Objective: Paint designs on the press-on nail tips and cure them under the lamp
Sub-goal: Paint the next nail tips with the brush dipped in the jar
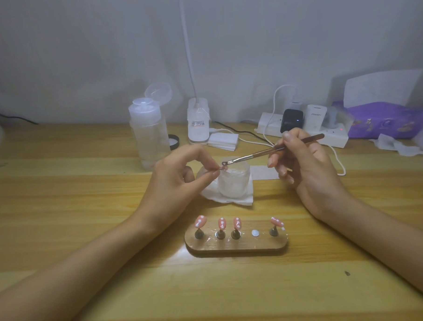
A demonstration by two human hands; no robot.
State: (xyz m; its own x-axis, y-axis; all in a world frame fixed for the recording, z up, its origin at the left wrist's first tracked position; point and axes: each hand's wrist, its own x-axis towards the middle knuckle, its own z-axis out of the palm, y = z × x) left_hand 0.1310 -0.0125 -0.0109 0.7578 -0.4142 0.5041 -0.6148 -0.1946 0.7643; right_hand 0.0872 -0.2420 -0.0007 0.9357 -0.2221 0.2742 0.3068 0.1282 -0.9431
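Mid-design here: the left hand [179,176] is up over the frosted jar [233,183], thumb and forefinger pinched narrow on 1 small nail tip [222,168], the other fingers loosely curled behind. The right hand [308,170] grips a slim tool [266,152] like a pen, and its small rounded end sits right at the tip, touching it or just shy of it, too fine to call. Down front on the table [90,299], the wooden stand [236,246] carries 4 pink tips [200,221] on their pegs, each with white dots. There is also 1 bare silver disc [255,233] between the 3rd and 4th pegs, which looks like the home of the tip in hand. So I read this as the decorating step on the 5th and last tip, with its curing not yet done. The next move calls for a steady, light dab while the left pinch keeps the tip from wobbling, then a clean set-down on that bare disc without smearing wet paint. The jar stands on a folded tissue [241,200]. A white device with a tall neck [198,123] stands by the wall, and I cannot tell whether it is the curing lamp.
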